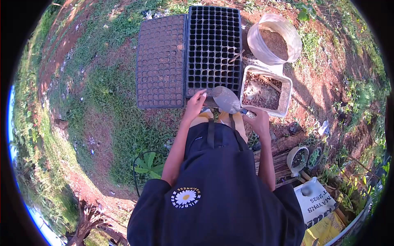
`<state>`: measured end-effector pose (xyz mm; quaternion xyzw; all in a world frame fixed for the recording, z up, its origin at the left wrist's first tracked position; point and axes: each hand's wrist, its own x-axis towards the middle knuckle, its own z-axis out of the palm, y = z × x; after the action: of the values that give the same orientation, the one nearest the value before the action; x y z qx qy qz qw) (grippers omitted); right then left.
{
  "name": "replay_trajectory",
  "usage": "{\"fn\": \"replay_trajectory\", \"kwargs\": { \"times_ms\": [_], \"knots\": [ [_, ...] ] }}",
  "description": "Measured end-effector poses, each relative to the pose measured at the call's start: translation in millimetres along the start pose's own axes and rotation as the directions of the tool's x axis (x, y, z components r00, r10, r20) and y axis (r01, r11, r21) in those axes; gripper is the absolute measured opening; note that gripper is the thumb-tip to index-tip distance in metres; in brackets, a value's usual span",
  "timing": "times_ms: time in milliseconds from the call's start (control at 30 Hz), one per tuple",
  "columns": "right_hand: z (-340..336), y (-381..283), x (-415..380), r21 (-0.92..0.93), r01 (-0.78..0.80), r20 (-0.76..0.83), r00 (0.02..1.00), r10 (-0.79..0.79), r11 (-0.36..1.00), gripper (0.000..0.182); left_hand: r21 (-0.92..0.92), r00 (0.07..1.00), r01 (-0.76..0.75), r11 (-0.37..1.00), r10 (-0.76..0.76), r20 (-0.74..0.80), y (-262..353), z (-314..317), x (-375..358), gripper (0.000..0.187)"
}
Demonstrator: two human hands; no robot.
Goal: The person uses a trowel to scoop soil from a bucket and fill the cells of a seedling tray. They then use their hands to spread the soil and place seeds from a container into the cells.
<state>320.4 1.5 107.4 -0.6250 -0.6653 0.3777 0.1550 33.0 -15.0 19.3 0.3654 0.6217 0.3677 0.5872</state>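
My right hand [257,121] is closed round the handle of a hand trowel [226,99]. The trowel's broad grey blade points left, over the near edge of a black seedling tray [214,53]. Most cells of this tray look dark and deep; brown soil shows along its nearest row. My left hand [195,106] is at the tray's near left edge, fingers slightly bent and apart, holding nothing I can see. Close on the left lies a second seedling tray [161,61], its cells filled with brown soil. A small stick [236,56] rests across the dark tray's right side.
Right of the trays stand a white basket [287,95] with soil mix and a piece of wood, and a round pale sieve-like container [256,37]. Logs [273,162], a pot [297,159] and printed sacks [314,201] lie at lower right. Grass [111,86] spreads left.
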Motion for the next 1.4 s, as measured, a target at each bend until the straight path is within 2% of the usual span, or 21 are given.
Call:
{"fn": "replay_trajectory", "kwargs": {
  "times_ms": [33, 100, 233, 333, 400, 500, 733, 900, 1033, 1133, 1233, 1300, 1400],
  "knots": [
    [7.3, 3.8, -4.1, -0.036, 0.002, -0.006, 1.0, -0.002, 0.999, 0.036, 0.004, 1.0, 0.005, 1.0, -0.005, 0.002, -8.6, 0.0, 2.9, 0.042],
    [21.7, 9.6, -12.0, -0.087, 0.017, -0.021, 1.0, -0.019, 0.996, 0.037, 0.171, 1.0, 0.002, 0.985, 0.001, -0.016, -19.1, 2.2, 6.6, 0.044],
    [44.4, 19.1, -16.5, -0.117, -0.039, -0.038, 0.999, 0.035, 0.992, 0.036, 0.195, 1.0, 0.01, 0.981, -0.015, 0.02, -23.2, 4.2, 5.3, 0.045],
    [49.1, 21.2, -16.2, -0.1, -0.036, -0.018, 0.999, 0.034, 0.994, 0.036, 0.303, 0.999, 0.038, 0.952, -0.04, 0.001, -19.8, 6.4, 3.6, 0.044],
    [48.8, 22.0, -15.2, -0.117, -0.075, 0.023, 0.997, 0.078, 0.99, 0.036, 0.347, 0.998, -0.052, 0.937, 0.055, 0.001, -20.8, 7.9, 4.2, 0.042],
    [49.5, 23.1, -13.3, -0.143, -0.097, 0.03, 0.994, 0.103, 0.985, 0.037, 0.322, 0.994, -0.103, 0.941, 0.108, 0.001, -21.9, 9.0, 7.7, 0.041],
    [45.3, 20.6, -5.2, -0.096, -0.09, 0.046, 0.994, 0.095, 0.991, 0.038, 0.326, 0.993, -0.119, 0.938, 0.118, 0.023, -8.4, 12.0, 7.5, 0.039],
    [36.9, 9.6, -2.4, -0.121, -0.136, 0.106, 0.983, 0.149, 0.983, 0.036, 0.313, 0.983, -0.181, 0.932, 0.181, 0.028, -16.4, 11.9, 11.6, 0.039],
    [35.5, 8.5, 0.8, -0.106, -0.154, 0.127, 0.978, 0.167, 0.982, 0.036, 0.311, 0.981, -0.189, 0.931, 0.192, 0.023, -17.1, 11.9, 13.0, 0.039],
    [37.3, 12.7, 2.1, -0.087, -0.095, 0.126, 0.986, 0.106, 0.992, 0.037, 0.298, 0.98, -0.191, 0.935, 0.197, 0.008, -13.0, 12.6, 11.3, 0.039],
    [35.5, 11.1, 4.1, -0.077, -0.11, 0.147, 0.982, 0.121, 0.991, 0.038, 0.337, 0.99, -0.141, 0.931, 0.134, 0.043, -15.3, 9.9, 14.0, 0.04],
    [34.3, 8.0, 5.0, -0.064, -0.135, 0.161, 0.976, 0.143, 0.989, 0.032, 0.309, 0.968, -0.241, 0.92, 0.25, 0.011, -18.7, 11.3, 15.4, 0.041],
    [30.5, 3.9, 6.9, -0.074, -0.153, 0.19, 0.968, 0.164, 0.985, 0.031, 0.32, 0.97, -0.234, 0.918, 0.244, 0.01, -21.4, 11.3, 15.8, 0.041]
  ]
}}
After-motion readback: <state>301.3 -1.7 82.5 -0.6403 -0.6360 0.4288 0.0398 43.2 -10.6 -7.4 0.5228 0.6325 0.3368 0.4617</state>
